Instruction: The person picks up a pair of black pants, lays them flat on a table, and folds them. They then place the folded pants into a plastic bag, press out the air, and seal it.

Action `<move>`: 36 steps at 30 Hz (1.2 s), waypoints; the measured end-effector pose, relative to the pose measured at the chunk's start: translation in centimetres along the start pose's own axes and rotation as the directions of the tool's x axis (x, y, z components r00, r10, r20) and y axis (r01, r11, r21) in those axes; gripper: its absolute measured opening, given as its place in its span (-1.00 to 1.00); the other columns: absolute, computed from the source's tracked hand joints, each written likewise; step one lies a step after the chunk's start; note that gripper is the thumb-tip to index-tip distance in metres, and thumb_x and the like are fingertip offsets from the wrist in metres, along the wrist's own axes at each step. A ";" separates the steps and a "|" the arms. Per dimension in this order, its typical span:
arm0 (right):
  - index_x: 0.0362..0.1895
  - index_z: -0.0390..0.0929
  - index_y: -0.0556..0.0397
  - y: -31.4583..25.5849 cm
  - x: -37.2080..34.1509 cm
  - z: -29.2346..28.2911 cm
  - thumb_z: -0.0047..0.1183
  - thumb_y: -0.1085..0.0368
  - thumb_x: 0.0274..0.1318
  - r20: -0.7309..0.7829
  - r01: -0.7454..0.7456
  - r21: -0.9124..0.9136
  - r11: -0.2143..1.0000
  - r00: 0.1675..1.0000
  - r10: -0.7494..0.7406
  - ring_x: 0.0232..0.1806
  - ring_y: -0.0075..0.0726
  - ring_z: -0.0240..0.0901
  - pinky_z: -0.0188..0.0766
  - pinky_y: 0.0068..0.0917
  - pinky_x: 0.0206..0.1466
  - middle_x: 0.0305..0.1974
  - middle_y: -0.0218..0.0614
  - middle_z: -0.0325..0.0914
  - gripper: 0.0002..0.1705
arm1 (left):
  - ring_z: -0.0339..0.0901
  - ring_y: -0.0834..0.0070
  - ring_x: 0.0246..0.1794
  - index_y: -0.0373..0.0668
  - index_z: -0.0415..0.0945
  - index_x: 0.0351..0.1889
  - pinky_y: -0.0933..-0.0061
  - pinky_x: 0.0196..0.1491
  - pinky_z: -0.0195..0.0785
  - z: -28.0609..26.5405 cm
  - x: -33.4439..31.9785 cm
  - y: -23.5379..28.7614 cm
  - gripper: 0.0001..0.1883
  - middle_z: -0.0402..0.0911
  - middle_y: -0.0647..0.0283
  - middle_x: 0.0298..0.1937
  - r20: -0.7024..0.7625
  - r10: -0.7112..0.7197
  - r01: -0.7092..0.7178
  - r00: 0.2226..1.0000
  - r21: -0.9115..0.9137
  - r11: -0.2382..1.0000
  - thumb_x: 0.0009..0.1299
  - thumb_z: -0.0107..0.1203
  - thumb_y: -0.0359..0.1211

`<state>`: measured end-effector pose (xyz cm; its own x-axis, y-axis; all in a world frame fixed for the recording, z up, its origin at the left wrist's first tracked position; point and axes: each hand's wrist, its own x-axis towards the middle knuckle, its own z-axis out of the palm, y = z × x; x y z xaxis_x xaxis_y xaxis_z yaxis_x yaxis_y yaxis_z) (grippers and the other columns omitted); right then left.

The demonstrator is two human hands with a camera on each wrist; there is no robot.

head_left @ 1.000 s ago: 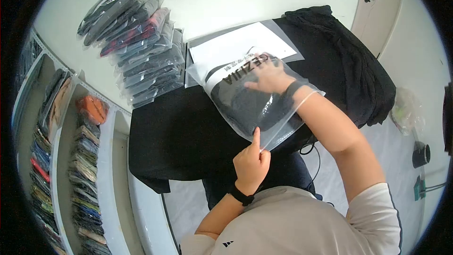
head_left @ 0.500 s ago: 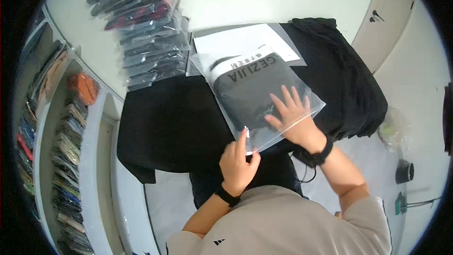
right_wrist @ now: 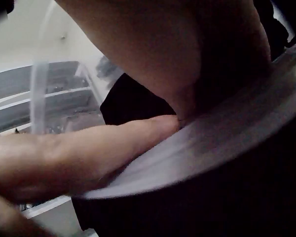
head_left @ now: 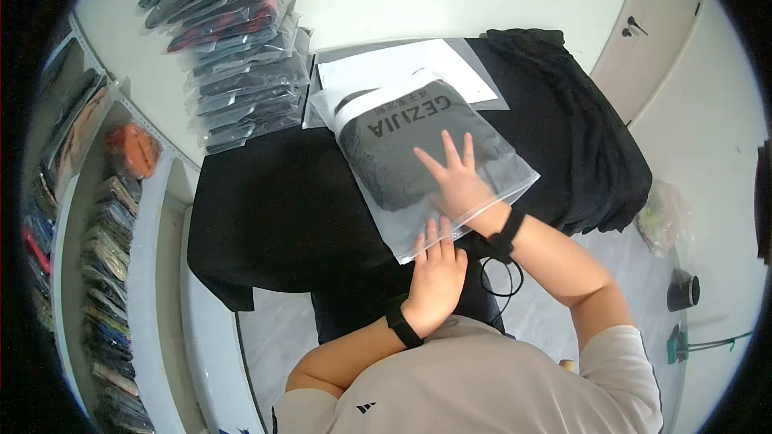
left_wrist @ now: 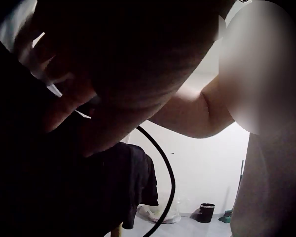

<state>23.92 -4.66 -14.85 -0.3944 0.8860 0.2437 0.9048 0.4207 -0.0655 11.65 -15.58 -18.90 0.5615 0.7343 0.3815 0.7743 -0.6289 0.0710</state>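
A clear plastic zip bag [head_left: 392, 229] printed GEZIJIA lies on the black-covered table, with a dark grey folded garment [head_left: 386, 169] inside it. The right hand [head_left: 465, 189] is spread over the garment near the bag's mouth, fingers straight. The bag's pale edge strip [head_left: 515, 186] runs across the base of that hand. Beside it, the left hand [head_left: 438, 277] lies with straight fingers on the near edge of the bag, its fingertips over the plastic. In the dim right wrist view, the bag's edge [right_wrist: 153, 177] curves beneath the hands.
White paper [head_left: 394, 64] in a plastic sleeve lies behind the bag. At the back left rises a tall stack of bagged garments [head_left: 249, 88]. Shelves of packed clothes [head_left: 112, 249] stand on the left. A black cloth [head_left: 579, 145] is bunched at the table's right side, above a dangling cable [head_left: 515, 293].
The right hand has drawn back from the printed end toward the bag's mouth and spread its fingers. The left hand has gone from pinching the bag's near corner to lying flat along its edge.
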 end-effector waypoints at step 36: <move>0.33 0.16 0.06 -0.8 2.1 1.6 -0.03 0.29 0.19 0.023 0.134 0.655 0.744 0.980 -0.197 0.46 0.05 -0.18 -0.08 -0.27 0.44 0.43 0.03 -0.14 -0.39 | 0.16 -0.15 0.26 -0.31 0.54 -0.31 -0.07 0.30 -0.03 -0.4 -0.2 -0.5 -0.67 0.20 -0.30 0.26 0.007 0.082 -0.083 0.997 0.070 0.994 0.09 0.23 -0.23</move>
<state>22.13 -2.85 -15.88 -0.5686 0.7900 0.2294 0.5149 0.5593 -0.6497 11.05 -15.57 -18.62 0.6253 0.6818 0.3797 0.7438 -0.6679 -0.0258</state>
